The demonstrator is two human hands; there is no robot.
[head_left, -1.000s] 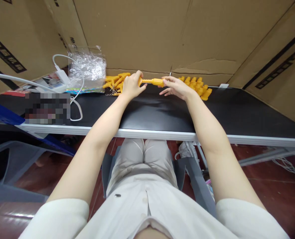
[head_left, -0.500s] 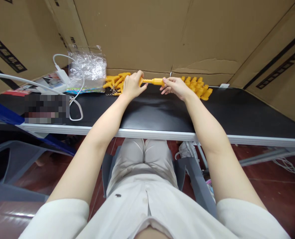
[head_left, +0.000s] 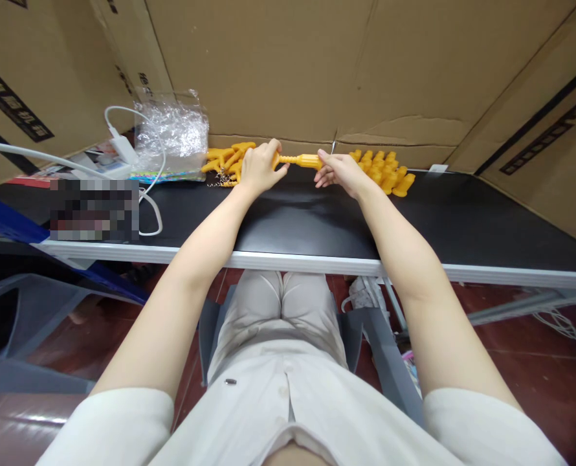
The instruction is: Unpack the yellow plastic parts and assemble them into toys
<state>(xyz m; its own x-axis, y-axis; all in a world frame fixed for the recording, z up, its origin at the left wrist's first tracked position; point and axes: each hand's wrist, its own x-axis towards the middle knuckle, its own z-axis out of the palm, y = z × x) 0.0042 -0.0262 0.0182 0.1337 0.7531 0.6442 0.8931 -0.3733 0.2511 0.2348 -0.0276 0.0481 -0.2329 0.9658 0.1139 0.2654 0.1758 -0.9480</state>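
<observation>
My left hand (head_left: 259, 169) is closed around one end of a yellow plastic piece whose thin spiral-ridged rod (head_left: 288, 159) sticks out to the right. At the other end, my right hand (head_left: 341, 171) pinches a yellow ribbed plastic handle (head_left: 309, 160). Rod and handle lie in one line, level above the table, and the rod's right end meets the handle. Left of my left hand lie several yellow branched plastic pieces (head_left: 220, 158) with small metal chains (head_left: 222, 177). Just beyond my right hand, several yellow handles (head_left: 387, 171) stand upright in rows, partly covered by it.
A clear plastic bag (head_left: 171, 139) sits at the back left, beside a white cable with a plug (head_left: 123, 147). Cardboard walls (head_left: 278, 71) enclose the black table (head_left: 307, 220). Its metal front edge (head_left: 307, 262) runs under my forearms.
My right hand has shifted slightly at the handle, its fingers sitting a little differently. My left hand and the spiral-ridged rod stay nearly in place.
</observation>
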